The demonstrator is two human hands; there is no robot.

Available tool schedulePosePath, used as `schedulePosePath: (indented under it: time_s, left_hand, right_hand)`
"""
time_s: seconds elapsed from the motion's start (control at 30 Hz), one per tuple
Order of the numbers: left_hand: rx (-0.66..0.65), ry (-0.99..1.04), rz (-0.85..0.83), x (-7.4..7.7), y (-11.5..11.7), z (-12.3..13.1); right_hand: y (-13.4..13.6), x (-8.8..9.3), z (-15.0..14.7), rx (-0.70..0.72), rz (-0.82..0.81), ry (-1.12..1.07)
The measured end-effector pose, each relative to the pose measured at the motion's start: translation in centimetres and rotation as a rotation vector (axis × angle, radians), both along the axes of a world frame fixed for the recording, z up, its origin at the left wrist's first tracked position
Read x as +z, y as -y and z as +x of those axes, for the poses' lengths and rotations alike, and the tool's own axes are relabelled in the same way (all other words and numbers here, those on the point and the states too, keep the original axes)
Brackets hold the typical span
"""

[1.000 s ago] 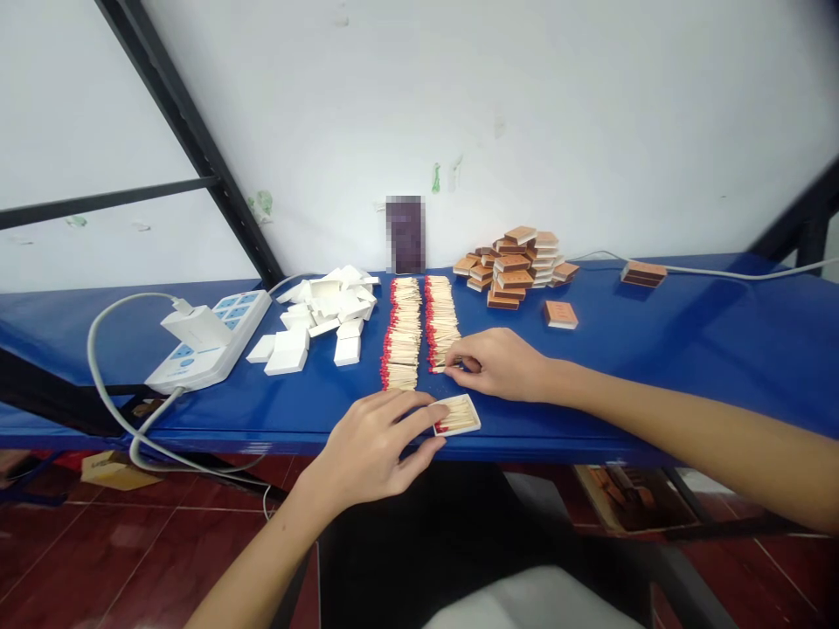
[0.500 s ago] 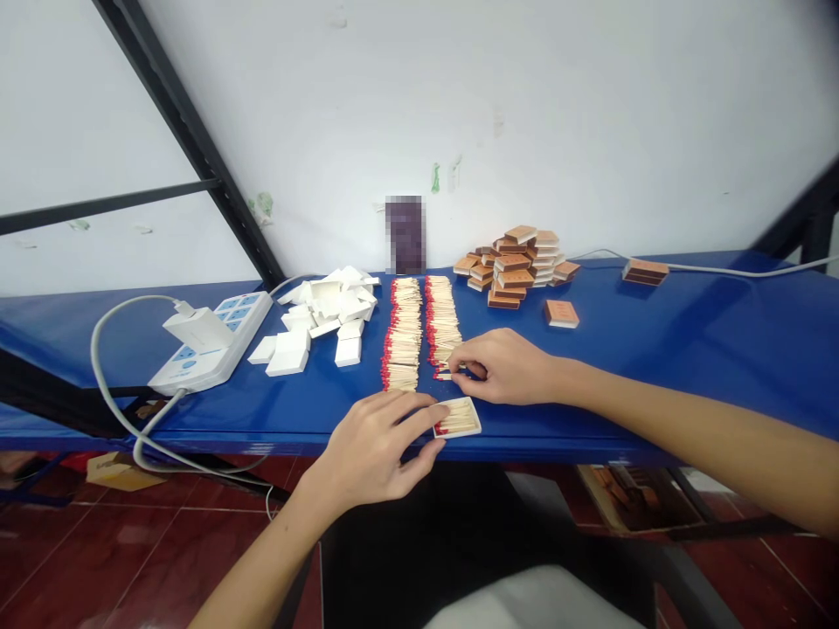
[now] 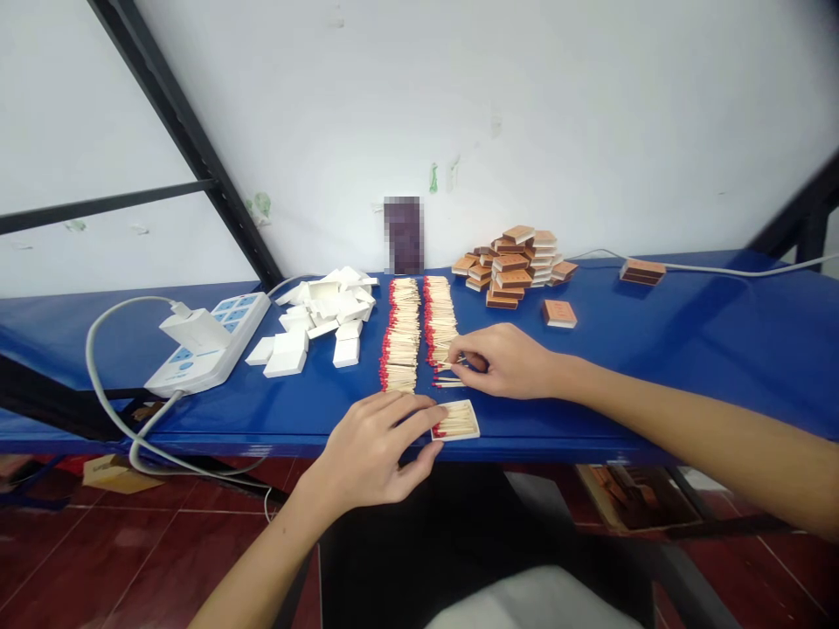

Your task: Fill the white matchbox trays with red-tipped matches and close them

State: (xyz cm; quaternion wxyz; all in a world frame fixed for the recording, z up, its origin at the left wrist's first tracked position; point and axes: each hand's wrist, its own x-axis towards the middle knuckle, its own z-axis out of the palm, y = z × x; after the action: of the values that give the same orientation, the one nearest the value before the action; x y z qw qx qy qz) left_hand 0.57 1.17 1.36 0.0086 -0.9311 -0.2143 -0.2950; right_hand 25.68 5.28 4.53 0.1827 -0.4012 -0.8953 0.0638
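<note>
Carefully, we brace a tray (image 3: 460, 437) of matches (image 3: 459, 420) beside two match rows (image 3: 400, 336).
Our left hand (image 3: 378, 441) grasps the tray's left end between thumb and fingers, near the tabletop's (image 3: 669, 349) front edge; our right hand (image 3: 502, 360) curls at the near end of the right row (image 3: 439, 316), though we cannot tell whether it pinches any. Should our left hand press too hard there, the tray could tip over the edge; a hasty right sweep could scatter the loose matches (image 3: 448, 382) beside it.

Blue tabletop (image 3: 655, 349), two match rows (image 3: 401, 336), heaped white trays (image 3: 328, 301), piled matchboxes (image 3: 515, 271), match-filled tray (image 3: 459, 437), white power strip (image 3: 203, 362)
</note>
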Motion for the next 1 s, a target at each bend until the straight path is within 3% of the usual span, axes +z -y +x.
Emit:
schedulePosePath:
  time_s: [0.17, 0.6, 1.0]
  left_hand:
    - [-0.003, 0.002, 0.001, 0.02, -0.01, 0.01]
    - [-0.011, -0.008, 0.004, 0.00, -0.07, -0.04]
    - [-0.017, -0.010, 0.013, -0.25, -0.16, -0.11]
  right_hand:
    - [-0.19, -0.02, -0.07, -0.076, -0.002, 0.039]
    - [-0.55, -0.18, 0.30, 0.060, -0.089, -0.003]
    - [-0.55, -0.27, 0.25, 0.018, -0.050, 0.003]
